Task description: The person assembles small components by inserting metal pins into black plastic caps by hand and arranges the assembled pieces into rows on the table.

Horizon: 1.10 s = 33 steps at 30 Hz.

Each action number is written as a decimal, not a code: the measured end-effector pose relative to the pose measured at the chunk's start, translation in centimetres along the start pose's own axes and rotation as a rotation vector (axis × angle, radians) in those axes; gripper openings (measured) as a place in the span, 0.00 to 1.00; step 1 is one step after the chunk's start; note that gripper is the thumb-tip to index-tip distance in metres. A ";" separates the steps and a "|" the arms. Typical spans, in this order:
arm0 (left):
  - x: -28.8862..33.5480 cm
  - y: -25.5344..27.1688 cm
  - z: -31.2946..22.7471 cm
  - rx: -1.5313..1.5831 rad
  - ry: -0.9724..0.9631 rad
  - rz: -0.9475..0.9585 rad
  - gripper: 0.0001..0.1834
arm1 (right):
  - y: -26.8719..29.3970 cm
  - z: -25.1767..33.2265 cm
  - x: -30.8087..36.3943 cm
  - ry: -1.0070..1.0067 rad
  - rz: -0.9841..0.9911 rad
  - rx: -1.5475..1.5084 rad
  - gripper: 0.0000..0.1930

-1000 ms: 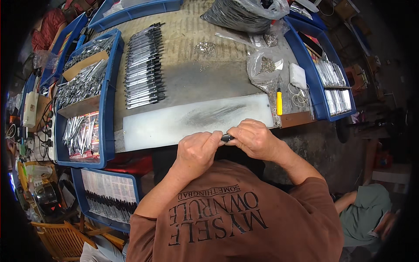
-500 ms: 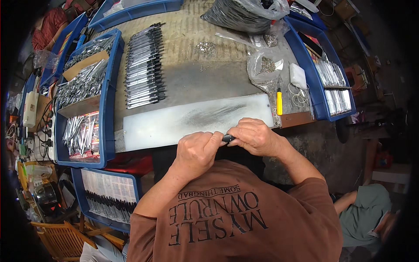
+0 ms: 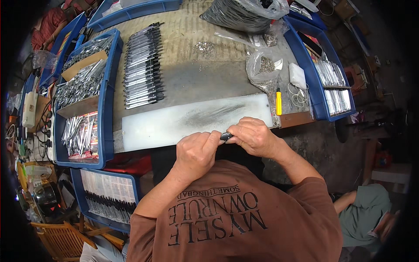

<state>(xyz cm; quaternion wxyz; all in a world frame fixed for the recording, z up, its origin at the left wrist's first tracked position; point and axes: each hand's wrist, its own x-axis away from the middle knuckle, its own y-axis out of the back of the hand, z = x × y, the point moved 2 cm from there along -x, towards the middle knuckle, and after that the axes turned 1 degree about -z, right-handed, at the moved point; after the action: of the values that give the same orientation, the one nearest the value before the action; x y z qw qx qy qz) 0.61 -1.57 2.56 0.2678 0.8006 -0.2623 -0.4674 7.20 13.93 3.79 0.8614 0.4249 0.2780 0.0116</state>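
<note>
Both hands meet over the near edge of a long white board (image 3: 161, 129) with dark smears. Between them is a small black, rounded piece (image 3: 225, 136), mostly covered by the fingers, so its full shape is hidden. My left hand (image 3: 196, 150) is closed, thumb and forefinger pinching its left end. My right hand (image 3: 254, 136) grips the other end with curled fingers. Beyond the board, at the left, lies a long row of silver-and-black pens (image 3: 143, 65), packed side by side on the table.
A blue tray (image 3: 109, 98) of silver pen parts flanks the table's left; another blue tray (image 3: 321, 94) stands right. A yellow-handled screwdriver (image 3: 278, 102) lies beside a bag of small metal parts (image 3: 266, 65). A large bag (image 3: 240, 17) sits at the back. A co-worker (image 3: 366, 214) is at lower right.
Almost nothing differs. The view has shifted very slightly, and both hands still hold the black piece at the same spot, with a small turn of the fingers.
</note>
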 end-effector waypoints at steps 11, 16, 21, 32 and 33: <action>0.1 0.0 0.6 0.036 -0.019 0.048 0.08 | 0.2 -0.9 -0.2 -0.008 0.039 -0.045 0.10; 0.2 -0.1 0.4 0.004 -0.041 0.001 0.07 | 0.2 -0.7 -0.3 0.005 0.013 -0.050 0.10; 0.6 -0.1 0.1 -0.007 0.030 0.021 0.10 | -0.9 0.2 0.6 -0.052 -0.122 0.031 0.10; -0.1 0.0 0.6 0.019 -0.056 0.006 0.07 | 0.0 -0.4 0.0 -0.028 -0.077 -0.029 0.10; -0.1 -0.1 0.6 0.017 -0.059 -0.004 0.07 | 0.1 -0.6 -0.1 -0.013 -0.052 -0.032 0.10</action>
<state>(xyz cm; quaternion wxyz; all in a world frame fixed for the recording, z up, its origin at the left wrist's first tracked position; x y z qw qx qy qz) 0.03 -1.56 2.34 0.2518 0.7893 -0.2724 -0.4893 6.88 14.39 3.63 0.8699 0.4039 0.2831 -0.0089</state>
